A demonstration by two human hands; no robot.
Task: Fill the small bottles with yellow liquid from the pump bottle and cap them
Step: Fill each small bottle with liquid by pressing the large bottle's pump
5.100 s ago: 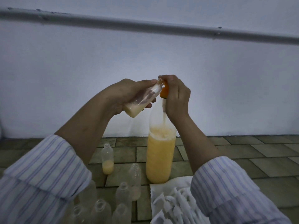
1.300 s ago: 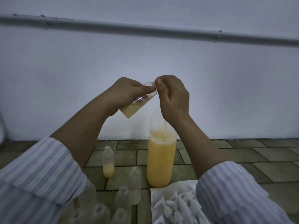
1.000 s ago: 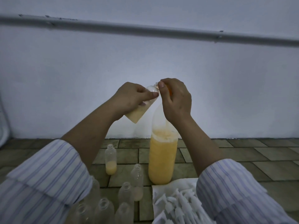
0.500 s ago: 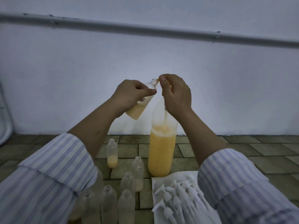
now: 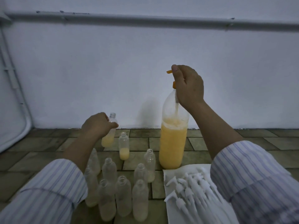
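My left hand [image 5: 98, 125] gripped a part-filled small bottle [image 5: 108, 136], long axis near upright, low at centre-left, just left of another part-filled bottle [image 5: 124, 148] standing on the floor [image 5: 242, 139]. My right hand [image 5: 188, 88] pinched the orange pump head [image 5: 169, 72] atop the pump bottle [image 5: 173, 139]. Open bottles [image 5: 123, 189] crowded below; white caps [image 5: 191, 188] lay lower right.

Blue-striped white shirt sleeves [image 5: 252, 172]

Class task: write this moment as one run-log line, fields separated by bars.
left hand: holds part-filled small bottle, uncapped, low near floor | right hand: grips orange pump on big bottle
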